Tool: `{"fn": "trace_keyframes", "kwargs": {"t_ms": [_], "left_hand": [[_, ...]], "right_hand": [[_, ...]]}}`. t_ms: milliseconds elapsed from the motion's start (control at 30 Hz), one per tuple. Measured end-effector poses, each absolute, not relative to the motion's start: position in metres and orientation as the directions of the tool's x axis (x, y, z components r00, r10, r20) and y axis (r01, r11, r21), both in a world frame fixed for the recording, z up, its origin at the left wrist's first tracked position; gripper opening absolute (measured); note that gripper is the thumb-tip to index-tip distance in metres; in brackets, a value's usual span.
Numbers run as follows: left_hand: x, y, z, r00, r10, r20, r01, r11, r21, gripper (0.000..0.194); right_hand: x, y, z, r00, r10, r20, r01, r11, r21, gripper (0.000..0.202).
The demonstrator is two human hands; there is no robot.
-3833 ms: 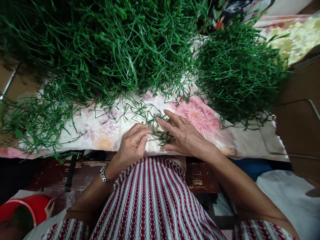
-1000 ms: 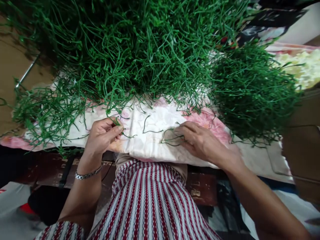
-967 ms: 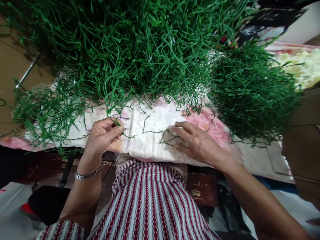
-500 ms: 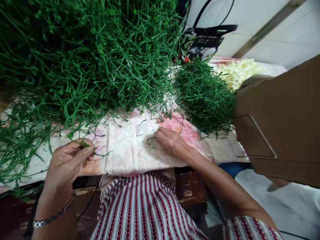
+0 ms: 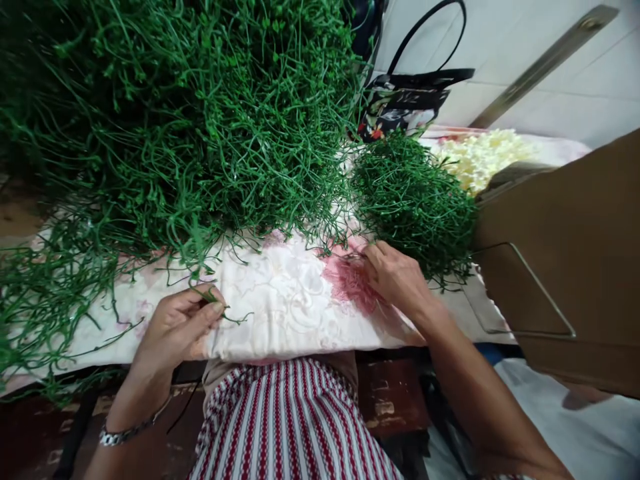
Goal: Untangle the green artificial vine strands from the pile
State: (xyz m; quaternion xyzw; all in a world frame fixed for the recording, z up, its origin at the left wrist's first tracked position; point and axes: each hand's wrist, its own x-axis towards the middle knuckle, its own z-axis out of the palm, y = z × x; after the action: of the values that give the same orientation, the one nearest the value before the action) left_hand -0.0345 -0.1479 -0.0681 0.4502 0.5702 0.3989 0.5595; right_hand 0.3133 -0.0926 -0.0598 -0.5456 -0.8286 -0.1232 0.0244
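Note:
My left hand pinches a thin green artificial stem between thumb and fingers, above the front of the flowered cloth. Its forked tip sticks out to the right. My right hand is over the printed pink flower, beside a small heap of green stems. The fingers there are closed together; a thin dark strand shows near the tips, but what they hold is unclear. Beyond both hands rises a large pile of green plastic stems, and looser stems spread out on the left.
A brown cardboard box with a wire loop stands at the right. Behind it lie pale yellow flowers. A black floral handbag sits against the tiled wall. Below the cloth's front edge is a dark red wooden surface.
My right hand has moved right and slightly away from me, from the cloth's middle toward the small heap. My left hand, still pinching the stem, has shifted right in the view.

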Motion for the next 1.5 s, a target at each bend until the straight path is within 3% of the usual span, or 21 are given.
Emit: {"fn": "trace_keyframes", "kwargs": {"t_ms": [133, 267, 333, 433, 533, 600, 667, 733, 867, 1033, 1100, 1200, 1300, 1400, 1500], "left_hand": [[-0.014, -0.147, -0.062, 0.171, 0.948, -0.267, 0.122, 0.249, 0.961, 0.019], [0.003, -0.149, -0.060, 0.288, 0.910, -0.298, 0.177, 0.255, 0.951, 0.022], [0.006, -0.150, -0.061, 0.324, 0.894, -0.309, 0.189, 0.259, 0.947, 0.022], [0.007, -0.152, -0.064, 0.343, 0.886, -0.312, 0.195, 0.257, 0.946, 0.022], [0.007, -0.153, -0.066, 0.337, 0.883, -0.327, 0.204, 0.271, 0.941, 0.022], [0.007, -0.153, -0.065, 0.335, 0.882, -0.331, 0.212, 0.272, 0.939, 0.023], [0.007, -0.154, -0.064, 0.332, 0.886, -0.324, 0.221, 0.261, 0.940, 0.023], [0.006, -0.154, -0.063, 0.314, 0.897, -0.311, 0.230, 0.246, 0.942, 0.022], [-0.001, -0.155, -0.063, 0.252, 0.913, -0.321, 0.225, 0.267, 0.937, 0.019], [-0.006, -0.154, -0.064, 0.204, 0.928, -0.312, 0.241, 0.261, 0.935, 0.019], [-0.006, -0.153, -0.065, 0.207, 0.929, -0.306, 0.244, 0.254, 0.936, 0.019], [-0.004, -0.154, -0.065, 0.220, 0.928, -0.301, 0.253, 0.243, 0.936, 0.018], [-0.001, -0.157, -0.064, 0.264, 0.918, -0.295, 0.265, 0.225, 0.938, 0.019], [0.005, -0.162, -0.064, 0.375, 0.886, -0.273, 0.299, 0.163, 0.940, 0.019], [0.013, -0.166, -0.067, 0.469, 0.842, -0.266, 0.377, 0.081, 0.923, 0.018]], "right_hand": [[0.336, -0.101, -0.018, -0.397, 0.855, 0.334, 0.912, 0.324, 0.252, 0.018], [0.374, -0.077, 0.020, -0.195, 0.799, 0.570, 0.967, 0.057, 0.250, 0.027], [0.385, -0.062, 0.030, -0.147, 0.841, 0.521, 0.965, 0.005, 0.263, 0.033], [0.371, -0.048, 0.028, -0.174, 0.885, 0.432, 0.964, 0.064, 0.258, 0.035], [0.326, -0.039, 0.002, -0.173, 0.900, 0.400, 0.985, 0.152, 0.085, 0.039], [0.294, -0.031, -0.022, -0.189, 0.957, 0.219, 0.981, 0.196, -0.011, 0.044], [0.270, -0.023, -0.045, -0.190, 0.980, 0.052, 0.981, 0.191, -0.029, 0.041], [0.258, -0.021, -0.060, -0.199, 0.980, -0.003, 0.980, 0.198, -0.031, 0.030], [0.262, -0.037, -0.063, -0.226, 0.974, -0.014, 0.973, 0.224, -0.058, 0.020], [0.277, -0.066, -0.052, -0.243, 0.965, 0.095, 0.891, 0.260, -0.372, 0.021], [0.280, -0.076, -0.052, -0.232, 0.964, 0.132, 0.857, 0.266, -0.442, 0.024], [0.284, -0.091, -0.057, -0.216, 0.964, 0.159, 0.863, 0.264, -0.430, 0.026], [0.287, -0.109, -0.065, -0.272, 0.950, 0.155, 0.891, 0.310, -0.333, 0.026], [0.293, -0.127, -0.068, -0.359, 0.923, 0.140, 0.890, 0.383, -0.245, 0.024], [0.301, -0.137, -0.055, -0.402, 0.898, 0.181, 0.867, 0.436, -0.241, 0.019]]}}
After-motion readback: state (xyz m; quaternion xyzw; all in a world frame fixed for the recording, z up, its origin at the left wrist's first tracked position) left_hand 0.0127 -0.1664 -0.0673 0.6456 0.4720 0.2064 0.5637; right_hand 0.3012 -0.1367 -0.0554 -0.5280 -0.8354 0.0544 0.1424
